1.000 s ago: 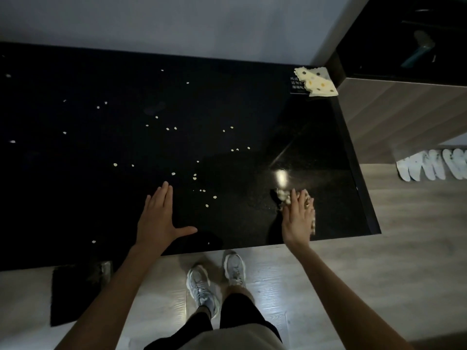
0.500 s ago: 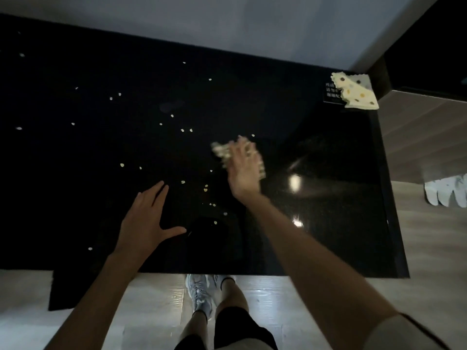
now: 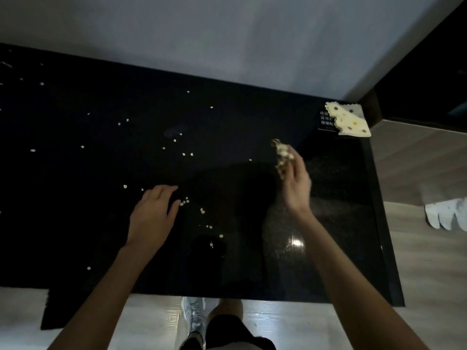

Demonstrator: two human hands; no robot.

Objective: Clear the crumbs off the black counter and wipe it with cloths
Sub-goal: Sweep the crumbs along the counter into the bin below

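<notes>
Over the last second the right hand [image 3: 296,184] had left the near edge of the black table [image 3: 75,236], where it had been pressing the crumpled cloth [image 3: 282,154] flat. It had swung towards the middle and now stood on edge over the right part of the table, apparently lifted clear. Its fingers [image 3: 290,170] were curled round the bunched cloth. The left hand [image 3: 153,214] had changed too. Its fingers [image 3: 165,190], spread flat before, were now drawn together and loosely bent, their tips resting on the table just beside a small cluster of crumbs [image 3: 183,202]. It held nothing.

That looked like a switch from wiping to gathering, with the left hand about to rake the nearest crumbs together. Little seemed done yet: crumbs lay scattered across the middle and left of the table, some well beyond either hand. The second, spotted cloth [image 3: 351,121] lay untouched at the far right corner.
</notes>
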